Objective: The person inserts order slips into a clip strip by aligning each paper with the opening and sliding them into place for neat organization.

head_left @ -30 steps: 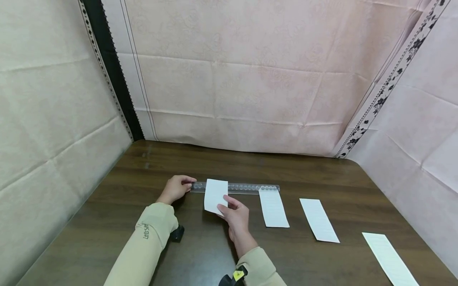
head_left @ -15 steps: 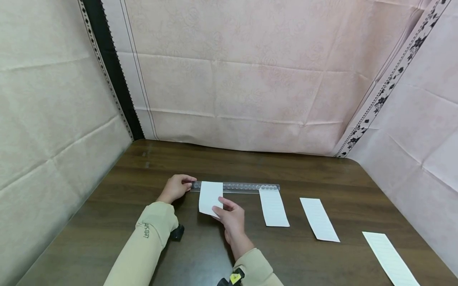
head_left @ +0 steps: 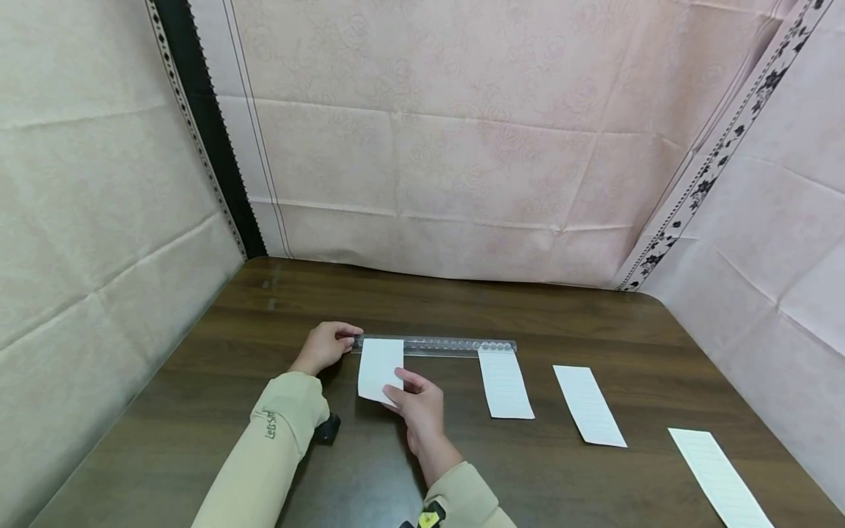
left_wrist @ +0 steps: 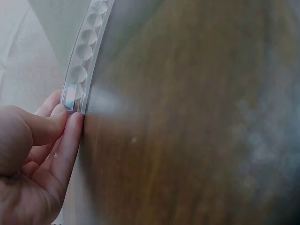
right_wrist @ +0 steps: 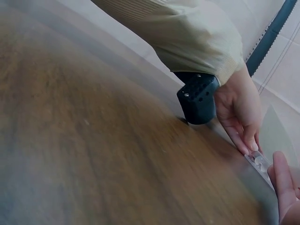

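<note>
A clear ticket rail (head_left: 439, 346) with a row of round discs inside lies across the table. My left hand (head_left: 323, 347) pinches its left end between thumb and fingers, shown closely in the left wrist view, where the rail (left_wrist: 84, 51) runs upward from the fingertips. In my right hand (head_left: 420, 407), a white paper slip (head_left: 381, 369) is pinched at its lower right edge. The slip's upper edge overlaps the rail near the left hand. Another white slip (head_left: 505, 383) has its top end at the rail's right end. The right wrist view shows both hands close together.
Two more white slips lie to the right, one nearer the rail (head_left: 590, 405) and one by the table's right side (head_left: 719, 477). The brown wooden table (head_left: 317, 293) is bordered by pale cloth walls (head_left: 422, 161) at the back and sides.
My right hand has moved left and slightly toward me with the paper slip, lowering its top edge onto the rail's outline. My left hand and the rail have stayed put.
</note>
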Available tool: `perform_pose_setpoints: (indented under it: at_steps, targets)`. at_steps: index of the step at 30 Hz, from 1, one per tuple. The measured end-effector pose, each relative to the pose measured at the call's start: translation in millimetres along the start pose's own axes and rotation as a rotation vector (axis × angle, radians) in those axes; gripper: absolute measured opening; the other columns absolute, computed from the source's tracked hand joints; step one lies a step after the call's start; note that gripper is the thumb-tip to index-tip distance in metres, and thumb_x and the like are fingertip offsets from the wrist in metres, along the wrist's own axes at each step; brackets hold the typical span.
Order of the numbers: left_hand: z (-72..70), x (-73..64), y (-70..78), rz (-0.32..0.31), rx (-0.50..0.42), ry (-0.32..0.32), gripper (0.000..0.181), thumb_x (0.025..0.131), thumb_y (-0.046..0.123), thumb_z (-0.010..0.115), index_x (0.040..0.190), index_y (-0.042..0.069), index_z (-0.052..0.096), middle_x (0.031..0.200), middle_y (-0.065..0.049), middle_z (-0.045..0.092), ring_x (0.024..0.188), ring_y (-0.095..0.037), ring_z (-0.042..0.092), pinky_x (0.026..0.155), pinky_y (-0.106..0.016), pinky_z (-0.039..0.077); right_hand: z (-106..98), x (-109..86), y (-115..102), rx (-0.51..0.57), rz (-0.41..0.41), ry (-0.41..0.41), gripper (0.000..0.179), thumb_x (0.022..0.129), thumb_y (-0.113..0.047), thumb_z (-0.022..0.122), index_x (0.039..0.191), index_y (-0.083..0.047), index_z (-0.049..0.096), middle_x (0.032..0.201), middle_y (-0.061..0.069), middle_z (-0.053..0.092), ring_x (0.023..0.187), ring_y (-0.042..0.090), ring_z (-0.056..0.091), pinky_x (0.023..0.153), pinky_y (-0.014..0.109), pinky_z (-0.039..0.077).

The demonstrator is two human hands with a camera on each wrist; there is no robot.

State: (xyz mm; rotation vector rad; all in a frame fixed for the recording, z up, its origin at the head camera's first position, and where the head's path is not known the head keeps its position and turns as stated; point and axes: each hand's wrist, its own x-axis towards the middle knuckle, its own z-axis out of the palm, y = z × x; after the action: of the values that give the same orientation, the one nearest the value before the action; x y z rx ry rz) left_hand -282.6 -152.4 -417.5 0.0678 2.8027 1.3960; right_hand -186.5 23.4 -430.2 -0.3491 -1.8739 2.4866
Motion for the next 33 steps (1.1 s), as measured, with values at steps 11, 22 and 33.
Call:
perform_pose_setpoints:
  at_steps: [11,22,33]
  targets:
    - [-0.8,-2.0,-1.6,-0.020,0.006,0.009,0.022,0.091,0.000,0.056,0.108,0.004,0.069,0.099,-0.009,0.065,0.077,-0.016,0.056,0.069,-0.029,0.049,7,-8.3,4,-0.006,0.015,-0.003,0.037,0.073,0.013,0.071,0.109,0.011,0.063,0.097,0.017,0.055,0.080,0.021,0.056,0.066,0.034,0.055]
    - [-0.3,-2.1,-2.8,-0.019,0.002,0.026,0.021,0.091,-0.001,0.056,0.107,0.004,0.069,0.102,-0.011,0.065,0.079,-0.015,0.058,0.070,-0.028,0.051,13,-9.2,6,0.006,0.022,-0.018,0.038,0.073,0.014,0.070,0.110,0.013,0.061,0.099,0.020,0.053,0.072,0.018,0.060,0.066,0.035,0.055]
    - [1.4,-3.4,2.7,-0.018,-0.006,0.025,0.021,0.092,0.001,0.056,0.107,0.005,0.070,0.103,-0.010,0.065,0.080,-0.015,0.058,0.070,-0.027,0.050,14,3.9,4,-0.004,-0.009,-0.028,0.038,0.075,0.015,0.068,0.111,0.017,0.058,0.096,0.021,0.056,0.071,0.018,0.060,0.066,0.034,0.055]
